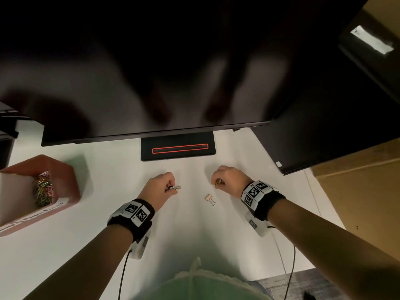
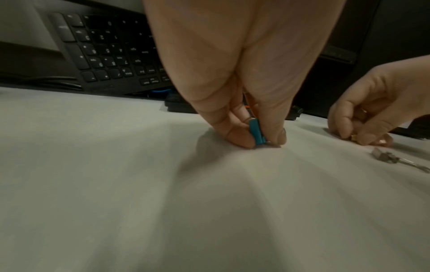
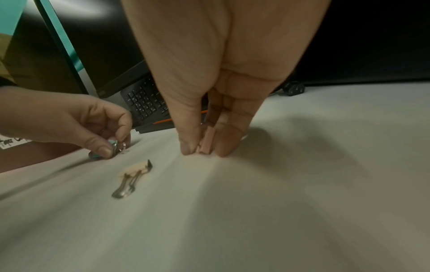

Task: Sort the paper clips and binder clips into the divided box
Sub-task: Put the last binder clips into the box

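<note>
The white bench (image 1: 104, 213) fills the lower half of the head view, with a dark monitor (image 1: 151, 72) across the 12 o'clock side and its stand base (image 1: 178, 148), outlined in red, just below. A cardboard box (image 1: 363, 191) sits at 3 o'clock. At 9 o'clock stands the pink divided box (image 1: 65, 180); only the head view shows its inside, where a heap of coloured paper clips (image 1: 43, 191) lies in one compartment. The wrist views show instead a black keyboard (image 2: 111, 51) tucked under the monitor, which the head view hides.

The left hand (image 1: 159, 187) is at the centre of the bench, slightly toward 9 o'clock, its thumb and fingers curled and pinching a blue binder clip (image 2: 256, 134) against the surface. The head view shows only that clip's wire handles; its blue body is plain in the left wrist view. The right hand (image 1: 227, 179), toward 3 o'clock from the left hand and apart from it, pinches a pink binder clip (image 3: 207, 140) between thumb and fingers, also down on the bench. In the head view that clip is a small dark speck; its colour shows only in the right wrist view.

Between the hands, toward 6 o'clock, a third binder clip (image 1: 210, 199), pale peach, lies flat and untouched, handles pointing to 5 o'clock.
</note>
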Tool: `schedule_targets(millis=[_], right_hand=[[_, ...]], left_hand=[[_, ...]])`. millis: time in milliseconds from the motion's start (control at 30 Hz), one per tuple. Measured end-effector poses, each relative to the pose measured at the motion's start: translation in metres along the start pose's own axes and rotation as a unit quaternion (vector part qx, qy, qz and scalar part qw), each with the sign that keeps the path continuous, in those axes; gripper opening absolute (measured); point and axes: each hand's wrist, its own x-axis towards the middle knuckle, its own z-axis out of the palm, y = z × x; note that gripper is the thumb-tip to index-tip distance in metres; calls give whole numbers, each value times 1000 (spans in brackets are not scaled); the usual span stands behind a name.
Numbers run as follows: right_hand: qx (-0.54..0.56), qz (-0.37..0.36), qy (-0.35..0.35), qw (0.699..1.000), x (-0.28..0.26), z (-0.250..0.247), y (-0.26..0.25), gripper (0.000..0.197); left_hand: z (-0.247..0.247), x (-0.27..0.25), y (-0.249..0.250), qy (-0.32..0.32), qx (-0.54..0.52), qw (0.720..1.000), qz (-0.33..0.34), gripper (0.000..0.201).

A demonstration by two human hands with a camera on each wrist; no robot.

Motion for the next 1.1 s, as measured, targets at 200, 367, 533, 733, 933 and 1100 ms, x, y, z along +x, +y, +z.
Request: schedule_targets(millis=[200, 367, 533, 733, 933, 1100], right_hand=[[15, -26, -34, 999, -25, 13, -1, 30], [-17, -39, -58, 997, -26, 28, -19, 42], [-11, -14, -59, 998, -19, 31, -27, 33], [-26, -41, -69, 996, -15, 32, -40, 24], [-41, -55, -86, 994, -5, 39, -62, 22], [-15, -136, -45, 990, 19, 43, -132, 20]], left_hand=[[10, -21, -2, 7, -43, 999, -2, 13], [11, -32, -3, -4, -54, 999, -3, 20], [6, -41, -8, 15, -61, 998, -15, 21], [0, -60, -16, 34, -70, 997, -25, 18], [-23, -92, -30, 62, -103, 992, -42, 18], [-80, -131, -58, 143, -120, 981, -57, 16]])
